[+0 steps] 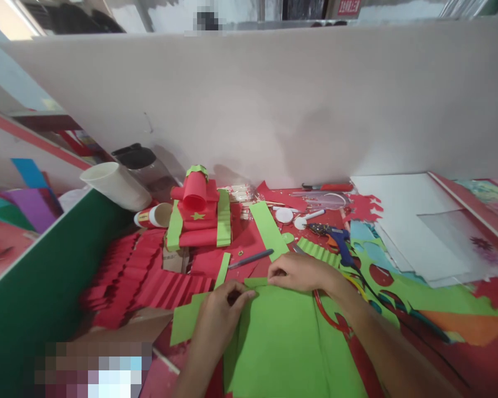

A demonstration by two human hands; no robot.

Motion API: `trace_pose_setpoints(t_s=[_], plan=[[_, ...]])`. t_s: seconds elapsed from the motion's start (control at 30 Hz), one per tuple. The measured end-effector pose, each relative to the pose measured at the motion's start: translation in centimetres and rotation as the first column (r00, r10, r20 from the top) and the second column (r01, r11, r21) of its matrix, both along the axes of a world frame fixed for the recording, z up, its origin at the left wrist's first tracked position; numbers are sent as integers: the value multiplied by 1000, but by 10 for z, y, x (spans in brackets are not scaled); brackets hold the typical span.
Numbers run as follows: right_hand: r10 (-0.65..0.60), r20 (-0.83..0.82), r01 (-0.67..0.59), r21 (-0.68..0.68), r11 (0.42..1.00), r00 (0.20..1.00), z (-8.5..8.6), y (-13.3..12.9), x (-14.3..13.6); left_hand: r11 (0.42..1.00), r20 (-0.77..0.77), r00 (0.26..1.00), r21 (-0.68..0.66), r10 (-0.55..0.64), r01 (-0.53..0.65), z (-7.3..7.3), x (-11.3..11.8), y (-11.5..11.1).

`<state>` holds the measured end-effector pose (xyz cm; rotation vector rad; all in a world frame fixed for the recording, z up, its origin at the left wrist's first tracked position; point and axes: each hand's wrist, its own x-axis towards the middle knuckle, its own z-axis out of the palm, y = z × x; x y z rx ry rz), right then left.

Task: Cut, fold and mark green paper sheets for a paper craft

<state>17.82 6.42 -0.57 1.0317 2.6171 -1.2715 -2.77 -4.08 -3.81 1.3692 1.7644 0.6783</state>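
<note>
A large green paper sheet lies at the bottom middle, its far edge folded over in a narrow strip. My left hand pinches the left end of that folded edge between thumb and fingers. At the right part of the same edge, my right hand has its fingers curled down on the paper. Beyond my hands are a grey pen and a light green strip. Red-handled scissors lie partly under my right forearm.
A red and green paper model stands at the back beside a paper cup. Pleated red paper lies left, near a green divider. A blue glue gun and white sheets are to the right.
</note>
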Motion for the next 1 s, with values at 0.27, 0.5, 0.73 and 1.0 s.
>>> trace_pose_setpoints(t_s=[0.27,0.5,0.73,1.0], plan=[[26,-20,-26,-43,999,999,-7,7,7,1000,51,999,-6,5,-4,-3,-4,-1],[30,-4,-30,8,1000,1000,-2,1,2,1000,76,997,10,-7,6,-2,-2,0],[14,39,-17,80,997,999,5,-3,0,999,69,998,42,11,-14,-2,-2,0],[-33,-21,32,-4,999,999,-1,0,2,998,40,998,46,42,-44,-1,-1,-2]])
